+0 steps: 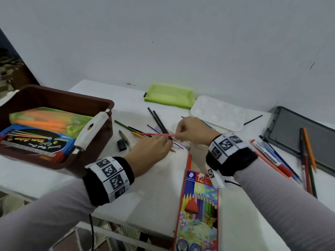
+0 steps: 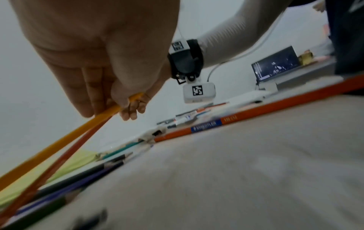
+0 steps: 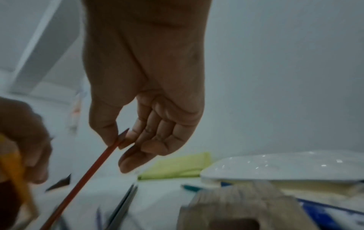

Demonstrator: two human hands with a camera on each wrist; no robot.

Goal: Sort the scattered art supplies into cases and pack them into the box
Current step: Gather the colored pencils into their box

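Note:
Over the middle of the white table (image 1: 145, 187) my two hands meet on a red pencil (image 1: 155, 134). My right hand (image 1: 178, 134) pinches its pointed end between thumb and forefinger (image 3: 102, 132). My left hand (image 1: 163, 144) grips the red pencil (image 2: 65, 158) together with a yellow pencil (image 2: 59, 143) in its curled fingers. Loose pencils (image 1: 159, 122) lie just beyond the hands. The open coloured-pencil case (image 1: 199, 205) lies near the front, under my right wrist. The brown box (image 1: 101, 102) at the left holds a blue brush pack (image 1: 36, 144) and a green pouch.
A flat green pouch (image 1: 170, 96) and a white paint palette (image 1: 217, 113) lie at the back. A grey tin (image 1: 304, 133) sits far right, with markers (image 1: 268, 156) and several pencils (image 1: 308, 160) beside it. A pen and its black cap (image 1: 121, 144) lie near the box.

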